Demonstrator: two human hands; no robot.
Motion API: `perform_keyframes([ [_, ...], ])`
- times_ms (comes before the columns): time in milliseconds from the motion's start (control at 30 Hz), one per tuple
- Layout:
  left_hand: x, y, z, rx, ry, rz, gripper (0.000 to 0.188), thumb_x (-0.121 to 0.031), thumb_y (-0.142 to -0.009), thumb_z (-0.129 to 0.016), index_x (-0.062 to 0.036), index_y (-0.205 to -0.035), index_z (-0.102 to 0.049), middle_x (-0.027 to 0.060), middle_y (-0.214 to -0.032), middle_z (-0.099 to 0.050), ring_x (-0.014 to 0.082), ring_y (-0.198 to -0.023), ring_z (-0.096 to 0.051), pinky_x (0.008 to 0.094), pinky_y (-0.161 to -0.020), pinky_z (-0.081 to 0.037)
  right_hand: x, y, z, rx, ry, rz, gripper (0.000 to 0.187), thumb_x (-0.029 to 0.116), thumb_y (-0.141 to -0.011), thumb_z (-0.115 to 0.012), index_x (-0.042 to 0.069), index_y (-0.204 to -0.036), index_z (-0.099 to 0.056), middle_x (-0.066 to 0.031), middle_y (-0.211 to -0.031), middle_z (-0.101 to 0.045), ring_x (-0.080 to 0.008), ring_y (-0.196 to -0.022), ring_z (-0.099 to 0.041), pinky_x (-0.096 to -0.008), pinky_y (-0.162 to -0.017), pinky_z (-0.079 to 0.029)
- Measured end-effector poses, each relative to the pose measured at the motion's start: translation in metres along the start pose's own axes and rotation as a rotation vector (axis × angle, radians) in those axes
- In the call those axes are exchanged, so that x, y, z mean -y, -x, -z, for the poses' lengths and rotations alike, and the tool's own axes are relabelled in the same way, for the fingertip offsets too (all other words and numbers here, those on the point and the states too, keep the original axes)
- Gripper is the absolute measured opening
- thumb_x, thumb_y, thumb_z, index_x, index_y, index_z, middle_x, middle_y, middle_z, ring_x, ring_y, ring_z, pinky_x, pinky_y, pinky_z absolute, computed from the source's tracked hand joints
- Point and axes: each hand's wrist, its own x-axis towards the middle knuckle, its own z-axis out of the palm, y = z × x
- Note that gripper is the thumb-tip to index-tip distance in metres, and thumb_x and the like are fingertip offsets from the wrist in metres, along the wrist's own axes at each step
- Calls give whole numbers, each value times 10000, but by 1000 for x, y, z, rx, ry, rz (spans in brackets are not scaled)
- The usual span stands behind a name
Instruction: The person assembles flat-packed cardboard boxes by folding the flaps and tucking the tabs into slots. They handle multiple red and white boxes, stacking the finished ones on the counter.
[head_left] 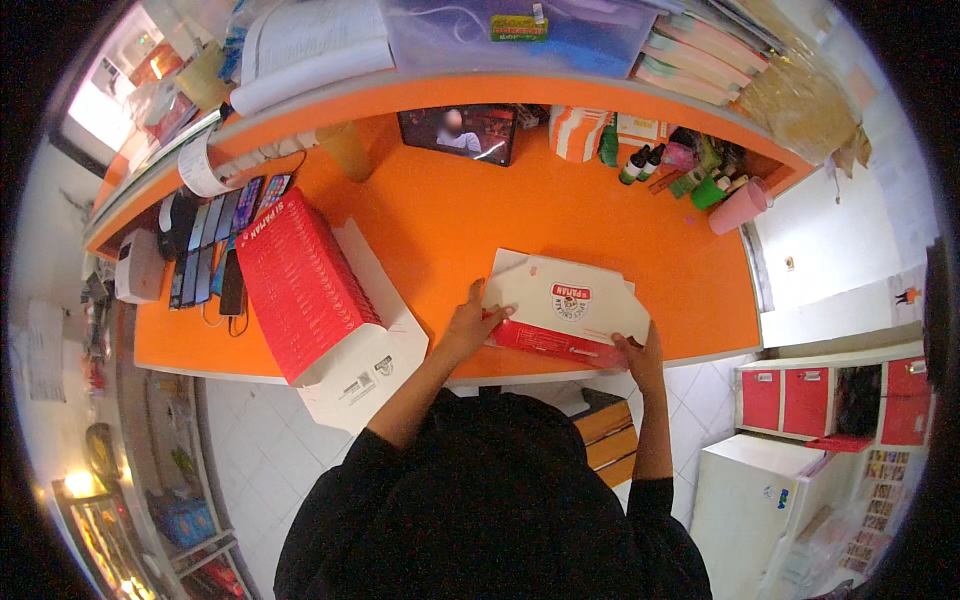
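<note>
A white and red cardboard food box (562, 300) lies near the front edge of the orange desk (480, 215), its white printed panel facing up and its red side toward me. My left hand (476, 322) grips its left end, thumb on the near side and index finger along the left edge. At the right end, my right hand (642, 356) is closed on the near corner, thumb on the red side. Left of my left hand leans a thick nested stack of red cardboard boxes (300, 285), with white flaps sticking out beyond the desk's front edge.
Several phones (205, 240) lie at the left, beside a small white device (140, 265). A tablet (457, 135) showing a video stands at the back. Bottles (640, 163) and a pink cup (742, 207) are at the back right. An orange shelf (470, 90) overhangs the desk.
</note>
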Motion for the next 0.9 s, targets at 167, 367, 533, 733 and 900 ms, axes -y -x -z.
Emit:
perform_keyframes([
  [167, 16, -30, -13, -36, -319, 25, 812, -393, -790, -684, -11, -1342, -228, 214, -944, -648, 310, -873, -647, 404, -773, -512, 4, -19, -16, 19, 199, -141, 441, 211, -788, -706, -29, -1111, -525, -119, -1005, -633, -195, -900, -597, -330, -809, -476],
  [367, 29, 3, 7, 54, 242, -372, 1007, -276, -701, -784, -32, -1401, -102, 229, -1059, -613, 344, -1052, -583, 438, -895, -467, 7, -10, 11, 128, -220, -151, 560, 275, -782, -706, -18, -1212, -496, -148, -1114, -604, -259, -994, -583, -360, -867, -454],
  [533, 18, 22, 14, -35, -203, -550, 1073, -232, -696, -792, -58, -1429, -28, 209, -1116, -594, 312, -1073, -582, 426, -888, -475, 34, -14, 31, 220, -268, -158, 623, 294, -811, -670, -23, -1285, -419, -165, -1224, -530, -250, -1105, -516, -348, -930, -419],
  [733, -18, 17, 21, -96, 0, -392, 837, -244, -727, -766, -38, -1363, -262, 184, -1025, -632, 308, -934, -646, 386, -829, -506, 51, 13, 50, 233, -115, 124, 562, 226, -771, -731, 6, -1217, -469, -116, -1134, -583, -232, -962, -589, -350, -844, -480],
  [900, -24, 6, 26, -139, -132, -440, 509, -265, -744, -744, -29, -1135, -520, 123, -881, -670, 283, -876, -660, 371, -792, -512, 15, 6, 34, 121, 226, 94, 415, 160, -723, -753, -6, -1053, -566, -97, -979, -638, -199, -820, -628, -336, -739, -503],
])
